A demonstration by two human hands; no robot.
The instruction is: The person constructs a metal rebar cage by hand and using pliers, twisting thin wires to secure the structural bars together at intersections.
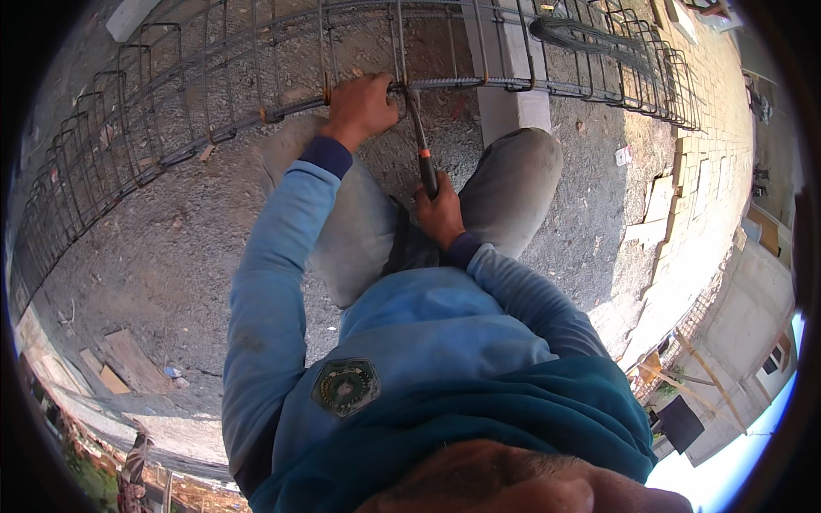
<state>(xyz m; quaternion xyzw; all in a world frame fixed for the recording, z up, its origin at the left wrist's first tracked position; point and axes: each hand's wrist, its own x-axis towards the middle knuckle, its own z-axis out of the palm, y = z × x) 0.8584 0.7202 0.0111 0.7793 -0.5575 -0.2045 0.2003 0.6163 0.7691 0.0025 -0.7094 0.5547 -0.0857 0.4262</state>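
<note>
A long rebar cage (453,83) of ribbed bars and square stirrups lies across the far side in front of my knees. My left hand (362,107) is closed over its near bar, fingers curled beside a stirrup. In my right hand (441,212), between my knees, are long steel pincers (419,128) with dark grips and an orange band. The pincers point away from me, and their head meets the near bar just right of my left hand. The jaws are too small to make out, as is any wire in them.
A bundle of thin tie wire (586,36) rests on the cage at the right. Under the cage runs a pale beam (513,73). Broken boards (657,209) and paving blocks (710,171) lie to the right; wood scraps (132,359) are at the left on gravelly ground.
</note>
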